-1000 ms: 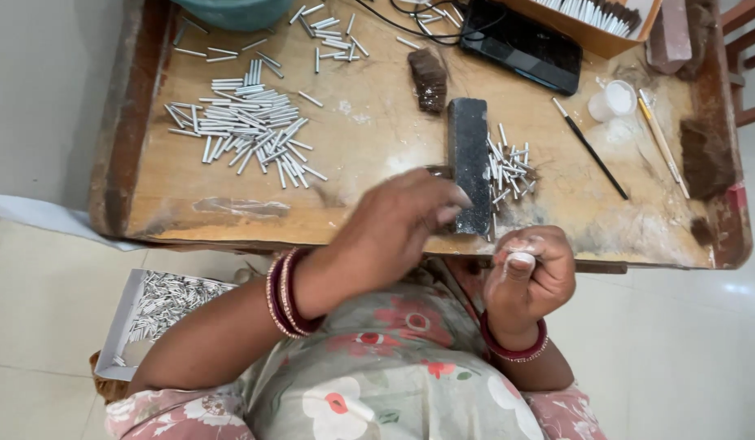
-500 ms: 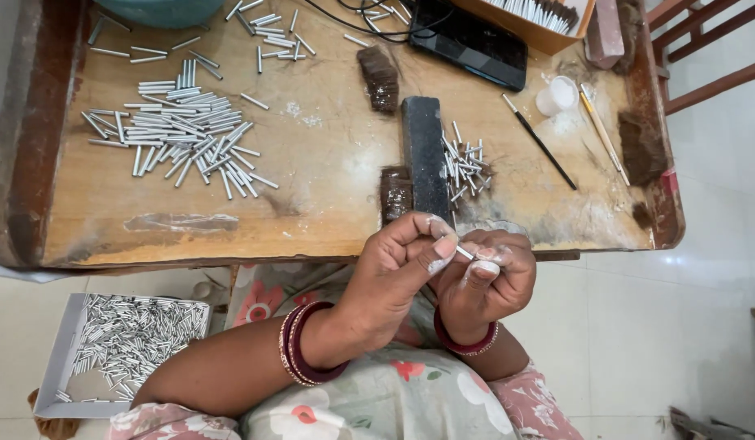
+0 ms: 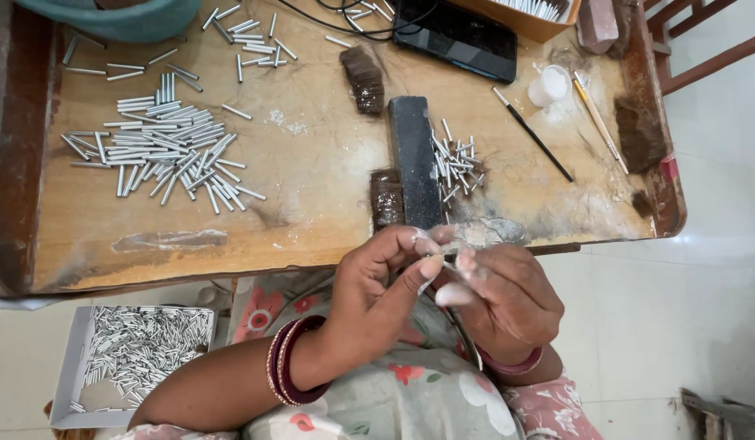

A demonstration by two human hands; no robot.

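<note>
My left hand (image 3: pixel 377 285) and my right hand (image 3: pixel 500 297) meet just below the front edge of the wooden table (image 3: pixel 312 204), fingertips dusted white. Between them they pinch a small silver metal tube (image 3: pixel 433 279); both hands touch it. A black rectangular block (image 3: pixel 416 159) lies on the table right above my hands, with a small heap of short silver tubes (image 3: pixel 457 167) beside it on the right. A larger pile of longer silver tubes (image 3: pixel 170 151) lies at the table's left.
A white tray of silver tubes (image 3: pixel 133 354) sits on the floor at lower left. On the table's far side lie a black phone (image 3: pixel 455 37), a thin brush (image 3: pixel 532 134), a white cup (image 3: pixel 548 85), wooden sticks (image 3: pixel 599 122) and a teal bowl (image 3: pixel 125 20).
My left hand left the black block at the table edge and joined my right hand on the small tube. The view has also shifted closer.
</note>
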